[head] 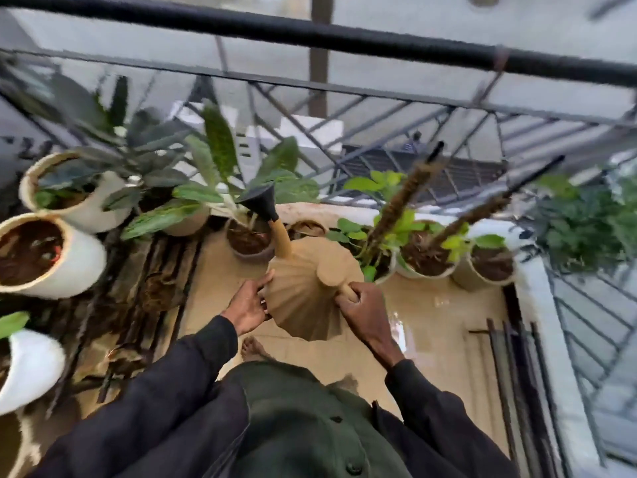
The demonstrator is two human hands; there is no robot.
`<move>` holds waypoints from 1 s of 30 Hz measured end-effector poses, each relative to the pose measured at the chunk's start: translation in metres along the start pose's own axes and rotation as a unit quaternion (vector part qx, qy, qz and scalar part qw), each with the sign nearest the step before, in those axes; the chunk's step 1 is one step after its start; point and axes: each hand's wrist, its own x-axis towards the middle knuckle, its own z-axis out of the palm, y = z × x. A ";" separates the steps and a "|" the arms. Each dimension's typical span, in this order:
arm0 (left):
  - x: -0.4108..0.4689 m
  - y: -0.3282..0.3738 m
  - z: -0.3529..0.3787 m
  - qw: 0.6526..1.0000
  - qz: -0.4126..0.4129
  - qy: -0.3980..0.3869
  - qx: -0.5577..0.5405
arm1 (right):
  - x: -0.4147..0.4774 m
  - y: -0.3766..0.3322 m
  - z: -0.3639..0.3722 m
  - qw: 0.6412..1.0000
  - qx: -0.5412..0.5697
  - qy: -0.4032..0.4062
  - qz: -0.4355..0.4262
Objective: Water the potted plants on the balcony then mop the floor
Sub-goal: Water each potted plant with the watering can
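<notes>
I hold a tan ribbed watering can (pixel 306 288) over the balcony floor. Its black funnel-shaped rose (pixel 260 201) points up and left, above a small pot of soil (pixel 246 241). My right hand (pixel 365 312) grips the can's handle. My left hand (pixel 250 305) presses against the can's left side with the fingers spread on it. Broad-leaved plants (pixel 213 157) stand behind the rose. To the right are pots with leafy climbers on moss poles (pixel 406 198). No water stream is visible.
White pots (pixel 82 215) stand at the left, one with bare soil (pixel 31 251). A black metal railing (pixel 344 39) bounds the balcony ahead and to the right. The tan tiled floor (pixel 431 315) looks wet and shiny. My bare foot (pixel 251 348) shows below the can.
</notes>
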 end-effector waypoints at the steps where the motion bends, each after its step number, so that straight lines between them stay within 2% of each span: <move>1: 0.003 -0.011 0.017 1.000 -0.009 -0.012 0.012 | -0.013 0.012 -0.012 1.000 0.005 0.027 0.013; 7: 0.018 -0.089 0.147 0.988 -0.041 -0.069 0.132 | -0.084 0.099 -0.108 0.980 0.037 0.179 0.075; 12: 0.020 -0.149 0.240 0.954 -0.078 -0.135 0.256 | -0.140 0.163 -0.177 0.953 0.039 0.266 0.140; 20: 0.040 -0.219 0.383 0.855 -0.112 -0.228 0.452 | -0.198 0.243 -0.243 0.876 0.101 0.408 0.237; 30: 0.081 -0.317 0.537 0.737 -0.176 -0.274 0.593 | -0.224 0.306 -0.313 0.808 0.142 0.476 0.317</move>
